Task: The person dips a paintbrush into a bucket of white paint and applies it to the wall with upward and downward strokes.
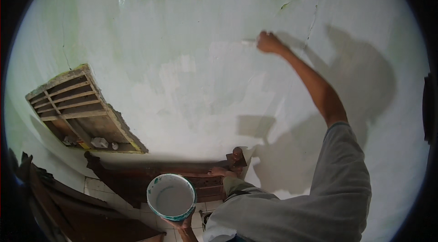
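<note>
My right arm is stretched up to the pale green and white wall [219, 87]. In its closed fist my right hand [269, 42] grips a paintbrush [248, 41], whose pale end sticks out to the left against the wall; its handle is hidden by the fingers. Low in front of my body, my left hand [185, 223] supports a paint bucket [155, 196] from its lower side, fingers partly hidden beneath it. White paint fills part of the bucket, and green smears mark its rim. Brighter white patches of paint show on the wall left of the brush.
My bare foot [218, 171] rests on a dark carved wooden bench [178, 170] along the wall. A wooden slatted opening [73, 100] with small objects on its ledge is at left. Dark wooden furniture [77, 210] stands lower left. A crack [312, 25] runs down the wall.
</note>
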A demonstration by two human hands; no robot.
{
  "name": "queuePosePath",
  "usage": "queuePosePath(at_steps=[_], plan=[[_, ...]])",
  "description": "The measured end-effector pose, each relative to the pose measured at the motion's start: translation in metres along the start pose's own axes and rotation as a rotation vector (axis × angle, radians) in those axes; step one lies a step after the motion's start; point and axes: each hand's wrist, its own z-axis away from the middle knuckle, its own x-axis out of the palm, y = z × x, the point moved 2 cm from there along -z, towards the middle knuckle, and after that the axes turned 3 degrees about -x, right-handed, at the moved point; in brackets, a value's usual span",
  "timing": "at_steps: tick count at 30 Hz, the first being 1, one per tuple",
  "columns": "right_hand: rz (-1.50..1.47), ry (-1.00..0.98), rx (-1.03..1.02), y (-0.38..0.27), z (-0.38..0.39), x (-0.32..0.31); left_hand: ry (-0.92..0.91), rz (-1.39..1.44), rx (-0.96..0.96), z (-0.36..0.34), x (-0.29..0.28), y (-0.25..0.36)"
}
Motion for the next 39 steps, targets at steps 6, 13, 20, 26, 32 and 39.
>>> queuePosePath(at_steps=[6,13,20,26,32,39], plan=[[0.059,0.362,-0.043,-0.002,-0.057,-0.153,-0.016,-0.005,0.019,-0.001,0.018,-0.004],[-0.063,0.495,0.084,-0.004,-0.052,-0.140,-0.021,0.016,-0.001,-0.006,0.025,-0.010],[-0.062,0.015,-0.021,-0.036,0.019,-0.080,-0.011,0.048,-0.009,-0.011,0.018,-0.007],[-0.134,0.432,-0.055,-0.053,-0.016,-0.138,0.005,0.069,-0.022,-0.015,0.020,-0.010],[-0.048,0.560,-0.321,-0.108,-0.021,-0.027,0.023,0.115,-0.014,-0.012,0.016,-0.011],[-0.060,-0.330,-0.257,-0.135,0.045,0.005,-0.089,-0.009,-0.029,-0.006,0.007,-0.009]])
